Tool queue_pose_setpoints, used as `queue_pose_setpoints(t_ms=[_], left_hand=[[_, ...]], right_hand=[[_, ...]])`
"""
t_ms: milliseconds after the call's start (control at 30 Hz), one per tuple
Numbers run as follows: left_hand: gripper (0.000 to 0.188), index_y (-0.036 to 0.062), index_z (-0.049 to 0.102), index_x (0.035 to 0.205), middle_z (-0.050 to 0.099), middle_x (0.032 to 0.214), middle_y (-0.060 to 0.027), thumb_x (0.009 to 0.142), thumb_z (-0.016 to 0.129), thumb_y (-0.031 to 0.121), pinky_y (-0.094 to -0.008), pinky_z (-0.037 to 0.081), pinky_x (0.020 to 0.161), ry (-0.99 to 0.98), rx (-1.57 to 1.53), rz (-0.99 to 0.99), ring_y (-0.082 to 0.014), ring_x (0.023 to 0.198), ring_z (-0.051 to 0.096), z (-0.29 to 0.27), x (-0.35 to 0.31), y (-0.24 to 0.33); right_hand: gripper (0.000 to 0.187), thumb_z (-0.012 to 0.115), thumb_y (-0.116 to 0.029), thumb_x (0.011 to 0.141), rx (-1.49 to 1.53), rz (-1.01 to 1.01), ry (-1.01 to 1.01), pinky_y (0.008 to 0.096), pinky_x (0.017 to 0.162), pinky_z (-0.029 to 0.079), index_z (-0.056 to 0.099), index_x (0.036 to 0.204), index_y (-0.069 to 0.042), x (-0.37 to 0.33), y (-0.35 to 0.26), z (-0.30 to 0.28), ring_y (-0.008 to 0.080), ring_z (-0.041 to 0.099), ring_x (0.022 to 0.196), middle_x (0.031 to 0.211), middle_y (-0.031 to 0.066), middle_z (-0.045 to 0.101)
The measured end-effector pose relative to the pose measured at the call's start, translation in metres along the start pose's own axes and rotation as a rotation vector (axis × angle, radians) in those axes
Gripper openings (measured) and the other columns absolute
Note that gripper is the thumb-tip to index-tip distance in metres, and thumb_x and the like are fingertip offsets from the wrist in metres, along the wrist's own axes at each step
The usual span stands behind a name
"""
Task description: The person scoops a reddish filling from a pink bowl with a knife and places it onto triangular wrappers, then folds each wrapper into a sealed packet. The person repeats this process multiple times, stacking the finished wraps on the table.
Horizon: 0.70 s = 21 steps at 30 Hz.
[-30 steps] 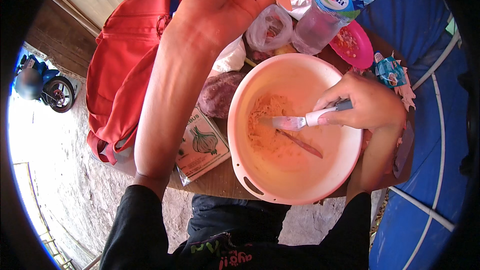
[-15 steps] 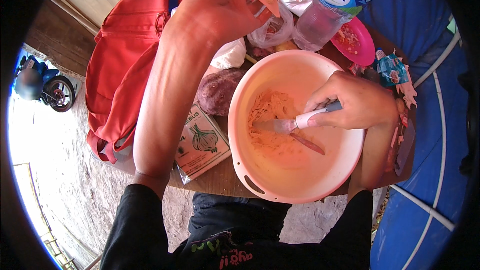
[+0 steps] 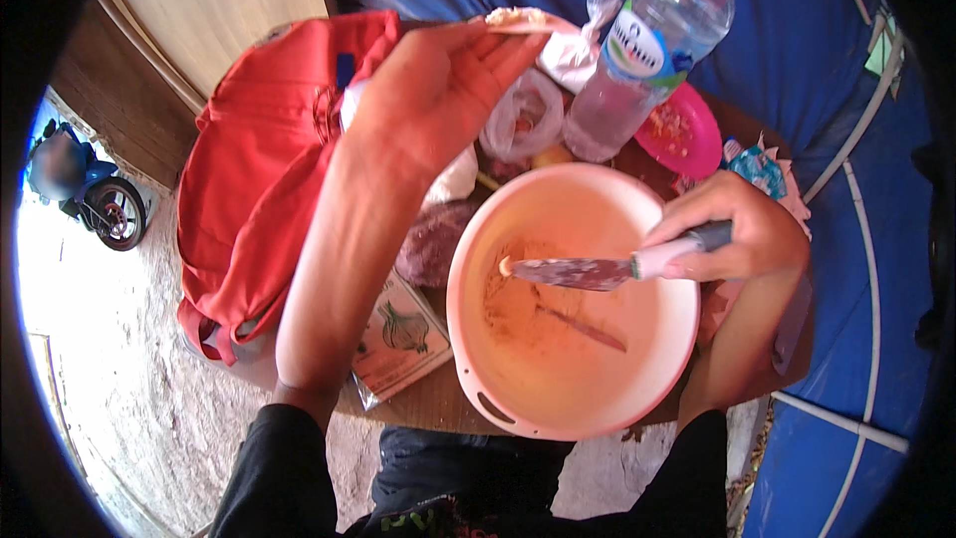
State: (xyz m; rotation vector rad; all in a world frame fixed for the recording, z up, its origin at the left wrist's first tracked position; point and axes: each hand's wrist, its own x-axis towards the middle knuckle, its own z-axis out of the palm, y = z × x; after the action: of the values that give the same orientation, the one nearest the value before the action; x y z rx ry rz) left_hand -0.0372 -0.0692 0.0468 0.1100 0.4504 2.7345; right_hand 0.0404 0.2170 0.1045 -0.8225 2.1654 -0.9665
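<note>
My left hand (image 3: 448, 80) is raised beyond the bowl, holding a thin pale-pink sheet (image 3: 558, 24) with a lump of pale paste (image 3: 518, 16) on it. The grip is partly hidden. My right hand (image 3: 742, 234) is closed round the white-and-grey handle of a knife (image 3: 573, 273). Its smeared blade lies level over the large pale bowl (image 3: 677, 359), a small pale dab on the tip. Brownish smears of paste cling to the bowl's inside. A narrow dark streak crosses its bottom; I cannot tell whether it is a shadow or a thing.
Beyond the bowl stand a large water bottle (image 3: 647, 50), a knotted plastic bag (image 3: 578, 55) and a pink plate (image 3: 702, 134) with food bits. A purple tuber (image 3: 433, 244) and a flat packet (image 3: 398, 339) lie left of it, beside a red backpack (image 3: 254, 169).
My right hand has lifted the knife off the paste and drawn it slightly right. My left hand has tilted the pink sheet flatter. The view has shifted, so the table sits lower.
</note>
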Motion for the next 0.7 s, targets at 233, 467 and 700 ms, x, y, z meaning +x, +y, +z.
queue_pose_setpoints(t_ms=[233, 467, 700], left_hand=[[0.037, -0.0131, 0.041, 0.132, 0.055, 0.130, -0.0246, 0.102, 0.036, 0.008, -0.0380, 0.049, 0.106, -0.123, 0.434, 0.182, -0.0324, 0.120, 0.058, 0.032, -0.018, -0.005], [0.051, -0.0105, 0.018, 0.145, 0.056, 0.128, -0.0246, 0.102, 0.037, 0.010, -0.0379, 0.052, 0.100, -0.184, 0.494, 0.257, -0.0303, 0.113, 0.063, 0.040, -0.027, -0.006], [0.045, -0.0102, 0.034, 0.140, 0.057, 0.128, -0.0263, 0.100, 0.038, 0.009, -0.0379, 0.052, 0.100, -0.111, 0.517, 0.332, -0.0313, 0.115, 0.062, 0.046, -0.037, -0.010]], right_hand=[[0.032, 0.068, -0.008, 0.085, 0.261, -0.113, 0.448, 0.0225, 0.058, 0.046, 0.061, 0.112, 0.008, -0.036, -0.012, -0.005, 0.0090, 0.060, 0.064, 0.085, 0.0115, 0.068], [0.029, 0.069, -0.012, 0.090, -0.062, -0.072, 0.926, 0.0224, 0.068, 0.049, 0.066, 0.113, 0.006, -0.019, -0.028, 0.018, 0.0087, 0.062, 0.076, 0.096, 0.0099, 0.071], [0.031, 0.073, -0.004, 0.083, -0.404, -0.227, 1.048, 0.0287, 0.082, 0.050, 0.066, 0.112, 0.005, -0.003, -0.035, 0.023, 0.0155, 0.065, 0.091, 0.100, 0.0137, 0.071]])
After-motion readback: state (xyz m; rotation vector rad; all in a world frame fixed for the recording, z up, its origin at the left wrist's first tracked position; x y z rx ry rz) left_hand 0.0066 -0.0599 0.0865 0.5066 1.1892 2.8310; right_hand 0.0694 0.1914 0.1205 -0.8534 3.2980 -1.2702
